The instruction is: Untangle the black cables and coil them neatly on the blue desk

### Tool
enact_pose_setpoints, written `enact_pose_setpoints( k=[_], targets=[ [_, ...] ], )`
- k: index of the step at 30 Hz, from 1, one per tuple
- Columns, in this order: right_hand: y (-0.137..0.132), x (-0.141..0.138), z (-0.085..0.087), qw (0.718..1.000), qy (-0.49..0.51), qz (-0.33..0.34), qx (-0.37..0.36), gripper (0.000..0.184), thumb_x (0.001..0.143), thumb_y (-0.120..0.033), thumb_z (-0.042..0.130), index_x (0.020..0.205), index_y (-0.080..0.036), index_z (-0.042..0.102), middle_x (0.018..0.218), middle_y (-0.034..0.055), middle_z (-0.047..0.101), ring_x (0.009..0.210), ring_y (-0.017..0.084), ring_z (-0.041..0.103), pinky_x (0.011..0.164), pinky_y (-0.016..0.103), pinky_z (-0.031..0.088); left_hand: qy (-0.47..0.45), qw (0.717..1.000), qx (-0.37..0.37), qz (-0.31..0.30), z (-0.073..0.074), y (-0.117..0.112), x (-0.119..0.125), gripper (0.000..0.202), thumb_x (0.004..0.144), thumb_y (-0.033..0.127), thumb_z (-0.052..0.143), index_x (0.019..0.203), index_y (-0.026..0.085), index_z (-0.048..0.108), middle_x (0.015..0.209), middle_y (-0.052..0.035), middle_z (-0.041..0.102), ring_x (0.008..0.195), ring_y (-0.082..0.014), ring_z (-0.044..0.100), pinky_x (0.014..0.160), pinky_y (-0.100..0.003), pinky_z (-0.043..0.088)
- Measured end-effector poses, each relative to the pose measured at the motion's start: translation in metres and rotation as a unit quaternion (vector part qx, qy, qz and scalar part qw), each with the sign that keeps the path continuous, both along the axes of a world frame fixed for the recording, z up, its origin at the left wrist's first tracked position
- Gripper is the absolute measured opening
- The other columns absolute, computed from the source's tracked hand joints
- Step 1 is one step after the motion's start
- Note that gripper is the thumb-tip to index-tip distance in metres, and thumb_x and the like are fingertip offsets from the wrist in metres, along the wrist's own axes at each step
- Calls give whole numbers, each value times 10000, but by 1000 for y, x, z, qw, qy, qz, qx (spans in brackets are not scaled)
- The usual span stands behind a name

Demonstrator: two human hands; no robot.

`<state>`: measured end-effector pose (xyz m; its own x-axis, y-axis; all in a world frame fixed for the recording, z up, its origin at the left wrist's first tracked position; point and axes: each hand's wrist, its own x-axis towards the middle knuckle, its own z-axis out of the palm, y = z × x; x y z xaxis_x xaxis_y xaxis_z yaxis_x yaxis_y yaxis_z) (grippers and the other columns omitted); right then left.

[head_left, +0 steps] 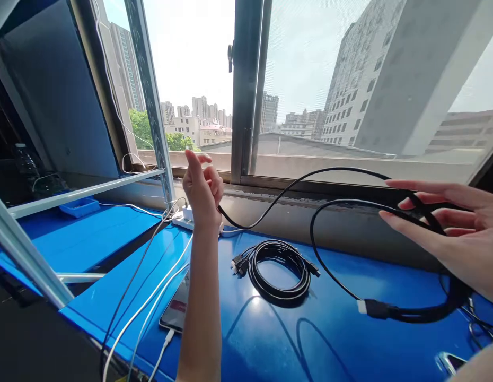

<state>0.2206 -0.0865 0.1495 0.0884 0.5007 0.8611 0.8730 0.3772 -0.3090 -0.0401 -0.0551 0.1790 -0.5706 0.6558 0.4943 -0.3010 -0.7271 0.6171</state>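
Note:
My left hand (202,191) is raised above the blue table (270,339), fingers curled round a black cable (294,183) that runs in an arc to the right. My right hand (453,223) is at the right edge with fingers stretched out, and loops of the same black cable are draped round them. One end of the cable, a plug with a white band (369,306), hangs just above the table. A separate coiled black cable (280,270) with several plugs lies flat on the table between my hands.
A phone (177,310) lies face up by my left forearm with a white lead plugged in. A white power strip (185,217) sits near the window sill with white and grey wires trailing off the front. A metal shelf frame (32,249) stands at the left.

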Motion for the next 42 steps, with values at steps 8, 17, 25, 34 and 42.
enact_pose_setpoints(
  k=[8, 17, 25, 34, 42],
  targets=[
    [-10, -24, 11, 993, 82, 84, -24, 175, 781, -311, 633, 900, -243, 742, 799, 26, 706, 539, 115, 559, 490, 259, 464, 53, 998, -10, -39, 6, -9, 4, 322, 842, 316, 453, 528, 249, 470, 275, 113, 237, 266, -48, 89, 321, -231, 17],
    [-12, -46, 17, 977, 178, 121, -9, 292, 908, -379, 449, 1021, -239, 679, 804, 35, 675, 516, 105, 568, 432, 234, 428, 150, 982, -56, -102, 11, -21, 31, 275, 804, 204, 346, 565, 202, 482, 273, 106, 266, 227, -13, 171, 319, -184, 19],
    [-13, -62, 16, 950, 235, 193, -73, 332, 867, -427, 511, 1135, -275, 634, 809, 24, 681, 526, 122, 584, 386, 226, 460, 277, 943, -42, -177, -6, -20, 56, 234, 836, 350, 534, 654, 205, 552, 322, 108, 334, 251, -27, 224, 285, -176, 110],
    [-9, -73, 13, 888, 196, 378, -174, 395, 858, -510, 500, 1158, -289, 630, 943, 32, 674, 663, 130, 640, 340, 171, 433, 299, 918, -35, -257, -17, -11, 67, 410, 833, 533, 540, 626, 183, 594, 406, 65, 369, 329, -52, 327, 330, -193, 230],
    [1, -77, 8, 833, 233, 455, -211, 661, 708, -557, 670, 1289, -287, 504, 1014, 58, 686, 843, 191, 667, 520, 241, 569, 283, 909, -7, -307, -17, -14, 64, 265, 773, 422, 662, 741, 159, 647, 479, 50, 462, 376, -43, 377, 357, -164, 305]
  ],
)
